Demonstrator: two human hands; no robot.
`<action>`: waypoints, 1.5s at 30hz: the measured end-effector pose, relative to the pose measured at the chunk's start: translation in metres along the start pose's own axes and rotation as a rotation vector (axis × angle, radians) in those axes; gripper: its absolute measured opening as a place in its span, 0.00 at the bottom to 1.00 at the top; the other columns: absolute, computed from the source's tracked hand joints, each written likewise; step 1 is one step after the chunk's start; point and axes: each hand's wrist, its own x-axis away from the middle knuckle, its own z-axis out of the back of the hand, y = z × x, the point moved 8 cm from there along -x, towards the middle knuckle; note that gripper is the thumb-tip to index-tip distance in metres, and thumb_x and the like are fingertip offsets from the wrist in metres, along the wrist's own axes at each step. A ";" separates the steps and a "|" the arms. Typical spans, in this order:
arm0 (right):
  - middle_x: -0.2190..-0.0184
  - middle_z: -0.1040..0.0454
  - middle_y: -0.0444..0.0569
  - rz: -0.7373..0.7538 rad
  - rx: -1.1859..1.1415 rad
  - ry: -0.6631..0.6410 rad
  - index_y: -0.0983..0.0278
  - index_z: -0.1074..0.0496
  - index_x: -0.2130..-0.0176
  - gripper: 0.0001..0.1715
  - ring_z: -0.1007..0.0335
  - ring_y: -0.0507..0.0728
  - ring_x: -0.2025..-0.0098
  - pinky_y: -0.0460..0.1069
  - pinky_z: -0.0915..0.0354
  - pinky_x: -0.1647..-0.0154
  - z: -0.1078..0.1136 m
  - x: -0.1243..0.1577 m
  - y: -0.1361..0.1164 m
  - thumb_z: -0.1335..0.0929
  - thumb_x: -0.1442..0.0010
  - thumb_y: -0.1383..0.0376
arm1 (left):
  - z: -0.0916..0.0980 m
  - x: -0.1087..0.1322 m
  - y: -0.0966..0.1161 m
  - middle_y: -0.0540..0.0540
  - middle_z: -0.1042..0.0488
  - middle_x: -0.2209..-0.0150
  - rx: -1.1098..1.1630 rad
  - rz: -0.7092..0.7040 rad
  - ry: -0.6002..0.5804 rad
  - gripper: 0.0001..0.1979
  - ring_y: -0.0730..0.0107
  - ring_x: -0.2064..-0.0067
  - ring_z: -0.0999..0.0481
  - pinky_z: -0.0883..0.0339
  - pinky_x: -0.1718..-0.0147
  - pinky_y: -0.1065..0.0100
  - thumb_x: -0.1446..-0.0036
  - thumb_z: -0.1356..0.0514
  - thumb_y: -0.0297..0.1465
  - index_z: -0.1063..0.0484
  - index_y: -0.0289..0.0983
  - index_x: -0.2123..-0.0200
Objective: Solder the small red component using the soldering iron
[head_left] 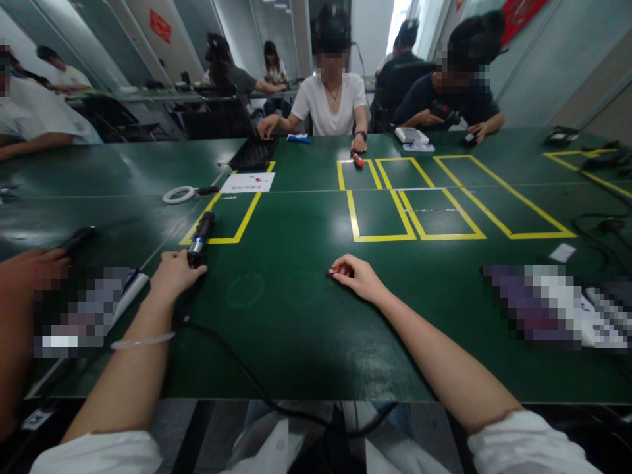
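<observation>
My left hand is closed around the lower end of a black cylindrical tool with a silver and blue band. This tool points away from me over the green table. A black cable runs from near that hand across the table and over the front edge toward my lap. To the right, my right hand pinches a small red and dark piece just above or on the tabletop; its kind cannot be made out.
Yellow tape rectangles mark the table. Ahead lie a printed white sheet, a white cable coil and a black tray. Opposite, a person's hand is by a red-handled tool. Another person's hand reaches in from the left.
</observation>
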 end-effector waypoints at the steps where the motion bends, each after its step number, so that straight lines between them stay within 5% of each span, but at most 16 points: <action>1: 0.72 0.32 0.43 0.000 -0.002 0.001 0.65 0.29 0.60 0.10 0.37 0.50 0.72 0.46 0.38 0.69 0.000 0.000 0.000 0.31 0.43 0.65 | 0.002 0.003 0.004 0.31 0.39 0.46 0.003 0.007 -0.001 0.32 0.49 0.52 0.30 0.33 0.60 0.58 0.46 0.43 0.47 0.36 0.29 0.47; 11: 0.71 0.31 0.43 0.009 0.022 -0.002 0.65 0.29 0.61 0.09 0.37 0.50 0.72 0.46 0.39 0.69 0.000 0.000 -0.002 0.31 0.44 0.65 | 0.008 0.035 0.072 0.29 0.37 0.47 -0.023 -0.073 0.004 0.36 0.38 0.52 0.27 0.33 0.61 0.52 0.46 0.49 0.54 0.36 0.33 0.44; 23: 0.74 0.35 0.41 0.085 -0.019 0.033 0.63 0.34 0.64 0.05 0.40 0.49 0.74 0.45 0.41 0.71 0.004 0.000 -0.009 0.32 0.43 0.66 | 0.006 0.113 0.224 0.37 0.35 0.51 -0.055 -0.442 0.074 0.29 0.52 0.56 0.25 0.30 0.63 0.60 0.43 0.47 0.49 0.38 0.36 0.46; 28: 0.73 0.35 0.41 0.110 0.012 0.034 0.63 0.35 0.66 0.05 0.40 0.49 0.74 0.45 0.41 0.72 0.004 0.001 -0.012 0.33 0.43 0.67 | 0.001 0.141 0.269 0.38 0.35 0.51 -0.008 -0.594 0.054 0.30 0.54 0.53 0.27 0.30 0.62 0.62 0.43 0.44 0.47 0.41 0.36 0.43; 34: 0.71 0.37 0.42 0.171 0.065 0.002 0.63 0.36 0.66 0.04 0.40 0.49 0.73 0.45 0.41 0.71 0.001 0.002 -0.021 0.33 0.43 0.69 | -0.004 0.160 0.289 0.39 0.35 0.51 0.051 -0.690 0.028 0.30 0.56 0.53 0.27 0.31 0.62 0.63 0.42 0.44 0.45 0.44 0.37 0.41; 45: 0.65 0.33 0.47 0.201 0.124 -0.069 0.63 0.28 0.64 0.03 0.34 0.52 0.66 0.47 0.36 0.64 0.001 0.005 -0.025 0.32 0.39 0.65 | -0.005 0.162 0.287 0.40 0.34 0.52 0.053 -0.693 0.065 0.31 0.57 0.54 0.27 0.32 0.61 0.63 0.41 0.45 0.47 0.45 0.39 0.39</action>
